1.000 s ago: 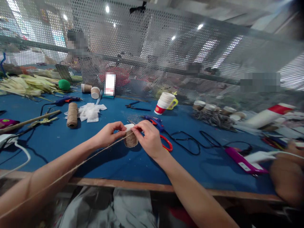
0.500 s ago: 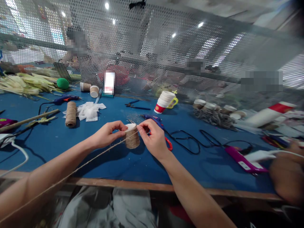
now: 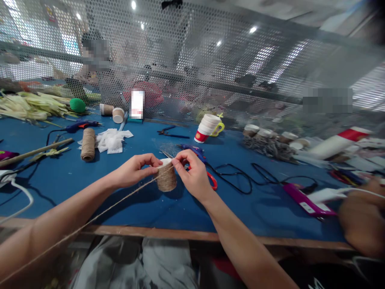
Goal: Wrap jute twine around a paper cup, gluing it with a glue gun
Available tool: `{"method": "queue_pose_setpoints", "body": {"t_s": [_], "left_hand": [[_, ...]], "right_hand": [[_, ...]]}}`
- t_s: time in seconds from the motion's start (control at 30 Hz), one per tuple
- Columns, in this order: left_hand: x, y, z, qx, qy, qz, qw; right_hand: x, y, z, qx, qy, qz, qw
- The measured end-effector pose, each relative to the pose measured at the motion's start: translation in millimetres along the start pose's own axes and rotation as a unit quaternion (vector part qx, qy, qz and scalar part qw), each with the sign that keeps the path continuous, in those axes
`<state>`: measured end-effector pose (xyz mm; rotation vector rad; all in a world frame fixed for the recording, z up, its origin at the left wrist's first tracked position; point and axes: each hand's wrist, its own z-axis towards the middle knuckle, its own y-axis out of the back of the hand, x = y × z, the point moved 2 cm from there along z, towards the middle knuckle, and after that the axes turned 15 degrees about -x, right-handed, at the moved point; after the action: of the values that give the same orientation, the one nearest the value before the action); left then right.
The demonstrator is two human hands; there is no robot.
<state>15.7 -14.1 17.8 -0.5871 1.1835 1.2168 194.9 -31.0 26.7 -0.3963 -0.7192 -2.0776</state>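
My left hand (image 3: 135, 170) grips a small paper cup (image 3: 165, 178) by its white rim; jute twine covers most of the cup's side. My right hand (image 3: 194, 174) pinches the twine strand (image 3: 99, 212) against the cup near the rim. The strand runs taut from the cup down to the lower left, across my left forearm and off the frame. Both hands hover just above the blue table (image 3: 168, 208), near its front edge.
Red-handled scissors (image 3: 212, 180) and a blue glue gun (image 3: 192, 150) lie behind my right hand. A twine spool (image 3: 88, 144), white cloth (image 3: 111, 140), stacked cups (image 3: 207, 128), black cables (image 3: 240, 176), a pink device (image 3: 306, 198) and another person's arm (image 3: 361, 220) surround the work spot.
My right hand has shifted from covering the cup's front to its right side, drawing the twine round the cup. The left hand keeps its hold on the rim.
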Motion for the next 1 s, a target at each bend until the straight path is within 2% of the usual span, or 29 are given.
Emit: {"method": "queue_pose_setpoints", "body": {"t_s": [0.2,0.33,0.67,1.0], "left_hand": [[2.4,1.3,-0.8,0.023,0.022,-0.070,0.997],[2.3,1.6,-1.4,0.032,0.041,-0.111,0.992],[2.3,3.7,-0.1,0.052,0.060,-0.169,0.982],[3.2,5.9,0.4,0.037,0.060,-0.104,0.992]], "right_hand": [[-2.5,1.1,-0.2,0.048,-0.106,0.088,0.989],[-3.4,1.7,-0.2,0.076,-0.146,0.137,0.977],[-4.5,5.4,4.0,0.106,-0.187,0.175,0.961],[-2.3,5.9,5.6,0.117,-0.187,0.143,0.965]]}}
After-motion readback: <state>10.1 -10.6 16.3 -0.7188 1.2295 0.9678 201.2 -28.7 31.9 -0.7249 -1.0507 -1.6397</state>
